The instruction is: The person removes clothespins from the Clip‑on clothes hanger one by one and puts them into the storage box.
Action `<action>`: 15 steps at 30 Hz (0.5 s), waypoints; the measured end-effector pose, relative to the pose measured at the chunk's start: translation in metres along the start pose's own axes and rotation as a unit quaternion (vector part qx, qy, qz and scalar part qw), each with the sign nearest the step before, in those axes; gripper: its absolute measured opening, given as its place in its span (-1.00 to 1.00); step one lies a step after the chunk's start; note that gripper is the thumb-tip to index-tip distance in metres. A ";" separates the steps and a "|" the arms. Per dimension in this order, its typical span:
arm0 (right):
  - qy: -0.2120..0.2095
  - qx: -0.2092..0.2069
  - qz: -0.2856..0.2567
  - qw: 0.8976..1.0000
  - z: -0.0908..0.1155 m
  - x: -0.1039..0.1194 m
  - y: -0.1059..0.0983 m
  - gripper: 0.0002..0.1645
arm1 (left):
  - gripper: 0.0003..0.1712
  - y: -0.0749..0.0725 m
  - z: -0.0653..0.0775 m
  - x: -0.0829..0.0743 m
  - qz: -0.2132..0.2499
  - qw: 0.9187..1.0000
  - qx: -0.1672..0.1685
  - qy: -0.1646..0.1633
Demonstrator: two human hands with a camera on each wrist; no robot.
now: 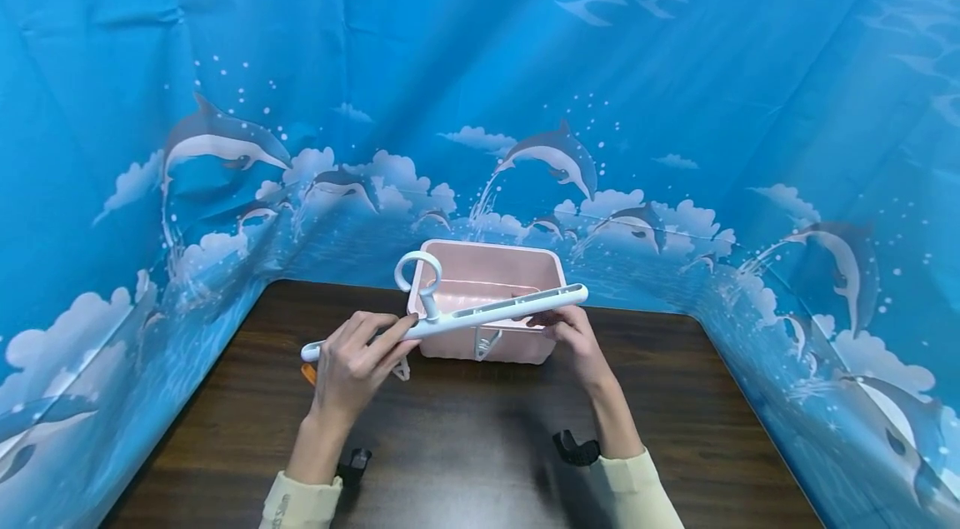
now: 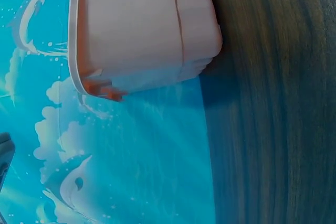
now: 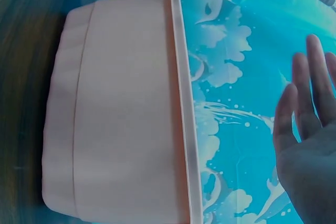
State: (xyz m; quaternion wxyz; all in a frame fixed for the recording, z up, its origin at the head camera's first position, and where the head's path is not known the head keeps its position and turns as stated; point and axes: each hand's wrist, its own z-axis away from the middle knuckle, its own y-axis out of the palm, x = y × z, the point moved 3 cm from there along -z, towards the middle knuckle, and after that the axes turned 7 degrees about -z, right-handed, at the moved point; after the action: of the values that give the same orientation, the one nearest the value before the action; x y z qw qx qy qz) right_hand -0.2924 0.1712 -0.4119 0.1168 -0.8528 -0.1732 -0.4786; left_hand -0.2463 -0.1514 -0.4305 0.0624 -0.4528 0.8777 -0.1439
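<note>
My left hand [image 1: 352, 361] grips a white folding clothes hanger [image 1: 517, 306] with a ring-shaped hook, left of its middle. The bar slants up to the right in front of a pink plastic bin [image 1: 491, 262]. Small clips hang beneath: a white one [image 1: 485, 342] before the bin and an orange one [image 1: 308, 373] at the left end. Beside the hanger's right end is my right hand [image 1: 573, 337]. In the right wrist view the right hand [image 3: 310, 140] has straight, spread fingers and holds nothing. The left hand is out of sight in the left wrist view.
The bin stands at the back of a dark wooden table [image 1: 450, 437]. A blue dolphin-print curtain [image 1: 450, 96] closes off the back and both sides. Orange pieces [image 2: 105, 90] show by the bin's rim in the left wrist view. Black straps are on both wrists.
</note>
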 end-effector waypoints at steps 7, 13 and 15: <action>-0.016 0.085 -0.049 0.995 0.007 0.003 0.014 -0.46 | -0.52 0.000 0.000 0.000 0.006 1.000 -0.001 0.000; -0.032 0.094 -0.048 0.994 0.011 0.001 0.022 -0.51 | -0.52 0.000 -0.001 0.000 0.011 1.000 -0.008 -0.002; -0.023 0.090 -0.039 0.995 0.012 0.000 0.025 -0.59 | -0.52 0.000 -0.001 0.000 0.012 1.000 -0.007 -0.002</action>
State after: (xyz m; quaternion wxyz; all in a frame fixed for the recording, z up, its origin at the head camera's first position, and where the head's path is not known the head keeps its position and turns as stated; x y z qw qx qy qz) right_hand -0.2728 0.1529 -0.4196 0.1700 -0.8420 -0.2515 -0.4460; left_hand -0.2462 -0.1512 -0.4296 0.0631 -0.4429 0.8839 -0.1361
